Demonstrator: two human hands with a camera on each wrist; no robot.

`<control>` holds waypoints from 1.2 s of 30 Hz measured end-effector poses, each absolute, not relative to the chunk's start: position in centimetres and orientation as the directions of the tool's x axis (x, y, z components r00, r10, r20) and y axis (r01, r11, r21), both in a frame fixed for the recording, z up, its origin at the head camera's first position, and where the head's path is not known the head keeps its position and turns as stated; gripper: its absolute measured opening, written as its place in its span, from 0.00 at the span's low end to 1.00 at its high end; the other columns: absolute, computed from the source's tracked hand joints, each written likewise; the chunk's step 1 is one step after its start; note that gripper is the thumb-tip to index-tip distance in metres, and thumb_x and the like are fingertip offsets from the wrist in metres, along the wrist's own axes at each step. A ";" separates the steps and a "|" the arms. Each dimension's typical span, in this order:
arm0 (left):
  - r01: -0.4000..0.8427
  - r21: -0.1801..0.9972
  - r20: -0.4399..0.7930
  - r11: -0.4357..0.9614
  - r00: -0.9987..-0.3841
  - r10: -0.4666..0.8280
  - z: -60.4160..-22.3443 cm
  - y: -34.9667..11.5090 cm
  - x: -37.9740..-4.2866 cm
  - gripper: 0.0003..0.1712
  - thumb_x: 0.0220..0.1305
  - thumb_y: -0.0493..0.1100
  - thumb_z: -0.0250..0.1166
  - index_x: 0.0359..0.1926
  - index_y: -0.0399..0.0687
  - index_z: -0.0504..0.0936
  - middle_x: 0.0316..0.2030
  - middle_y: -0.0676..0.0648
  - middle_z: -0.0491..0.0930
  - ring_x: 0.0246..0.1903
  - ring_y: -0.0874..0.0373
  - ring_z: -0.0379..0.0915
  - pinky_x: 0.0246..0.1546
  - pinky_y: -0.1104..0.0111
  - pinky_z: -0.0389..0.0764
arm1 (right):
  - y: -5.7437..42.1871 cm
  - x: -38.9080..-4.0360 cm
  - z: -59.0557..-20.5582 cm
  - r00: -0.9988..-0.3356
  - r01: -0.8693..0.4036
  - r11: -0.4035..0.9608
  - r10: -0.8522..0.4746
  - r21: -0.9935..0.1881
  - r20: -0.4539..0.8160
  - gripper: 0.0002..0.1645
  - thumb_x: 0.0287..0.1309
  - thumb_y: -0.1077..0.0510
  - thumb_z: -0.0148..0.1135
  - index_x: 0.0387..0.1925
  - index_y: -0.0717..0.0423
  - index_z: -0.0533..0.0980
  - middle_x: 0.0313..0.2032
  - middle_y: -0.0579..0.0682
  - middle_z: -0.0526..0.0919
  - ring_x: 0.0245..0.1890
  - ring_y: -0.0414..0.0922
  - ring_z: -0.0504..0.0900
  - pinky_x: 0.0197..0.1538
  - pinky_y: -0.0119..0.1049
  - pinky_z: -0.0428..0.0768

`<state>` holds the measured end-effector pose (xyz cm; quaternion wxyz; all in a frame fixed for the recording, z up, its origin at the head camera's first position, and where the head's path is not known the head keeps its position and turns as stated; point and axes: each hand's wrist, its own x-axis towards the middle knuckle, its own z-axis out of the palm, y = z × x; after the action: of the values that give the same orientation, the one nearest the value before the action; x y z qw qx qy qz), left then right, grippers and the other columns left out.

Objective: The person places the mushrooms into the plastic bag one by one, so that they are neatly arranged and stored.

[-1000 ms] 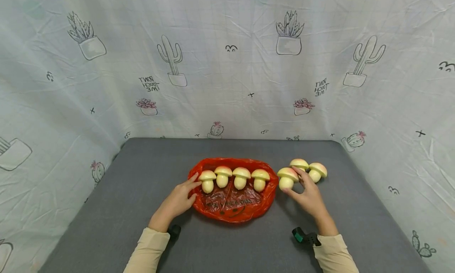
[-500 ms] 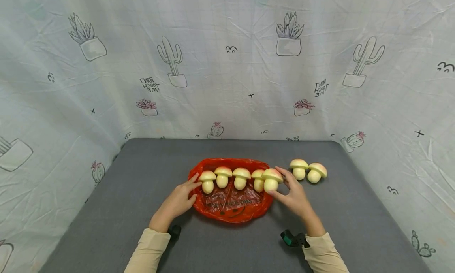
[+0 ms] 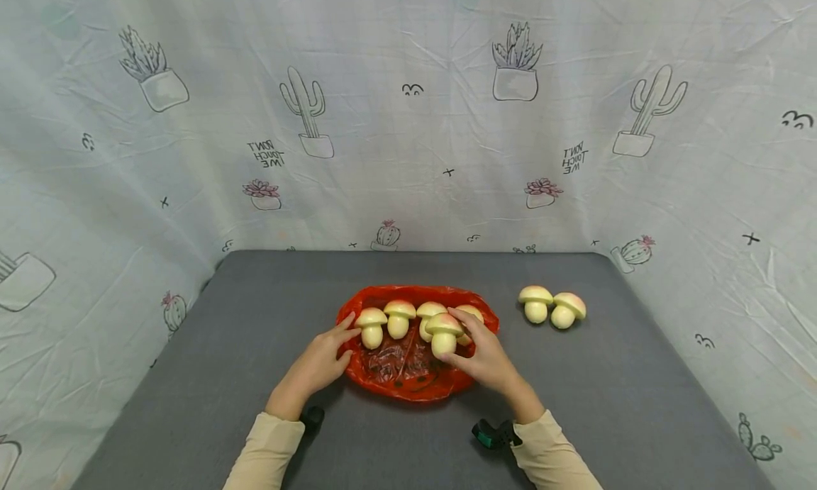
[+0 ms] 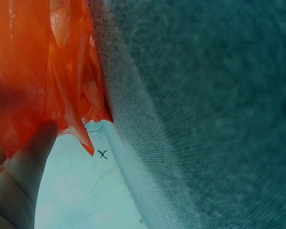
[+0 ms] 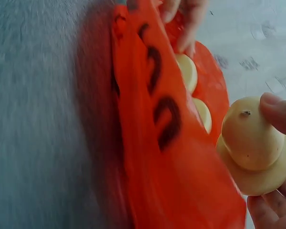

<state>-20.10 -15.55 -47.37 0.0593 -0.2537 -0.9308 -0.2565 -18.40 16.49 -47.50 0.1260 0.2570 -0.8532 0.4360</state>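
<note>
- A red plastic bag, thin, glossy and crinkled, sits on the table with its mouth spread into a wide oval; dark printed marks show on it.
- Four mushroom-shaped pieces stand in a row inside the bag towards its far side, each with a smooth domed cap, yellow blushing to pink, and a plump, pale rounded stem.
- The right hand grips a similar mushroom between thumb and fingers, over the bag and in front of the row; its stem bottom, seen up close, has a small rough brown spot.
- The left hand pinches the bag's left rim, thumb against the creased film.
- Two more mushrooms lie side by side on the table, right of the bag.
- The table has a matte grey, fabric-like surface; behind hangs a wrinkled white cloth printed with line-drawn cacti.
</note>
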 end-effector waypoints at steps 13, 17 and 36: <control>0.493 0.444 0.231 0.749 -0.870 0.436 -47.2 -15.4 -20.0 0.25 0.56 0.30 0.63 0.57 0.36 0.77 0.68 0.39 0.63 0.57 0.45 0.71 0.45 0.59 0.76 | 11.7 -19.3 -47.6 -0.801 -0.586 0.475 -0.464 -0.656 0.379 0.45 0.51 0.51 0.70 0.67 0.59 0.62 0.63 0.54 0.69 0.60 0.49 0.70 0.57 0.49 0.72; 0.492 0.450 0.232 0.745 -0.871 0.434 -47.3 -15.2 -19.9 0.25 0.56 0.31 0.63 0.57 0.36 0.77 0.67 0.39 0.63 0.59 0.43 0.70 0.50 0.57 0.76 | 10.7 -19.4 -47.8 -0.800 -0.585 0.505 -0.487 -0.634 0.350 0.46 0.51 0.49 0.70 0.67 0.59 0.62 0.64 0.53 0.69 0.62 0.49 0.69 0.59 0.49 0.71; 0.493 0.439 0.238 0.751 -0.870 0.432 -47.4 -15.2 -20.0 0.24 0.55 0.30 0.63 0.56 0.35 0.78 0.67 0.38 0.64 0.57 0.43 0.71 0.52 0.55 0.75 | 8.6 -19.2 -49.4 -0.751 -0.636 0.533 -0.594 -0.557 0.289 0.44 0.54 0.52 0.67 0.67 0.64 0.60 0.64 0.57 0.68 0.64 0.51 0.67 0.62 0.47 0.69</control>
<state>-19.98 -15.24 -47.35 0.0609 -0.2478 -0.9336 -0.2515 -19.22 8.62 -49.38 0.0322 0.3514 -0.8750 0.3314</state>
